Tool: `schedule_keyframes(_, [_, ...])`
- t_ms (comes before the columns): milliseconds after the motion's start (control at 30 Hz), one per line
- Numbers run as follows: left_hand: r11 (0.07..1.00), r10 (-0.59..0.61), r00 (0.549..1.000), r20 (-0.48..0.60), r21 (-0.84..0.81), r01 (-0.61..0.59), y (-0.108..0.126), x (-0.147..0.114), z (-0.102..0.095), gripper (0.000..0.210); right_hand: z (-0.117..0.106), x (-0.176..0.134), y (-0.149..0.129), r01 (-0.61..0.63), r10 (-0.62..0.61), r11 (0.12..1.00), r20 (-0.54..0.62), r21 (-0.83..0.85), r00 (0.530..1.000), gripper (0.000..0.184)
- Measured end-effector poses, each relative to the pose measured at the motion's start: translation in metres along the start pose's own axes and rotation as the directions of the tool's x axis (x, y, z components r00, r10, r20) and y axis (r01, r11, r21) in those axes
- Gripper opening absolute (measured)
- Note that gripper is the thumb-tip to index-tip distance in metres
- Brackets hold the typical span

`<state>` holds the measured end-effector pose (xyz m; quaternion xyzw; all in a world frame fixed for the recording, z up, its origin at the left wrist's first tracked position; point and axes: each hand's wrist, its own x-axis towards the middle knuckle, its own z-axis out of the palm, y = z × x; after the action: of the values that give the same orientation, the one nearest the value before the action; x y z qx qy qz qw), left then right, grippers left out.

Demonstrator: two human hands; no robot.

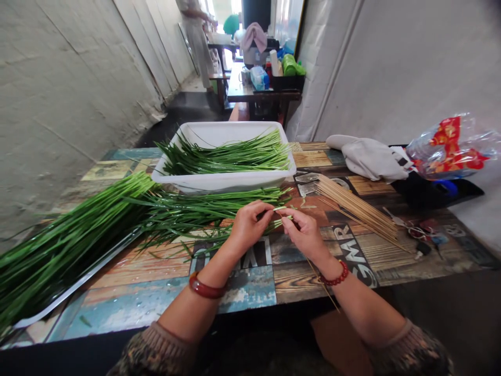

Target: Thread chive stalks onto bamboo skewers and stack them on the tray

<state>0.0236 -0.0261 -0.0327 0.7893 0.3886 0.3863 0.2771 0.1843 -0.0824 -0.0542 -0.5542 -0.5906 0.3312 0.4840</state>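
My left hand [250,223] is closed, its fingertips pinching the pale stem ends of a few garlic chives [279,210]. Close against it, my right hand [304,230] is closed round a thin bamboo skewer [313,269], whose lower part sticks out under the palm toward the table's front edge. The skewer's tip is at the stems, but whether it passes through them is too small to tell. A loose pile of chives [203,206] lies just behind and left of my hands. Right of them rests a bundle of bamboo skewers [356,206].
Behind the pile stands a white plastic tub [230,180] holding chives. More chives [78,235] fill a tray [82,284] at left. A cap [371,156], plastic packaging [450,149] and keys [422,248] lie at right. A person [198,42] stands in the background.
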Motion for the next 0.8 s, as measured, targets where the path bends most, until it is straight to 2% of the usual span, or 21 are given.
schedule_keyframes(533, [1.0, 0.013, 0.999, -0.044, -0.006, -0.014, -0.0028, -0.0011, 0.0032, 0.013, 0.0003, -0.0003, -0.004, 0.037, -0.037, 0.999, -0.001, -0.009, 0.999, 0.029])
schedule_keyframes(800, [0.995, 0.047, 0.998, -0.051, 0.092, -0.042, -0.0032, -0.0029, 0.0044, 0.012, 0.0029, 0.0, 0.0009, 0.001, -0.001, 1.0, -0.003, 0.023, 1.0, 0.031])
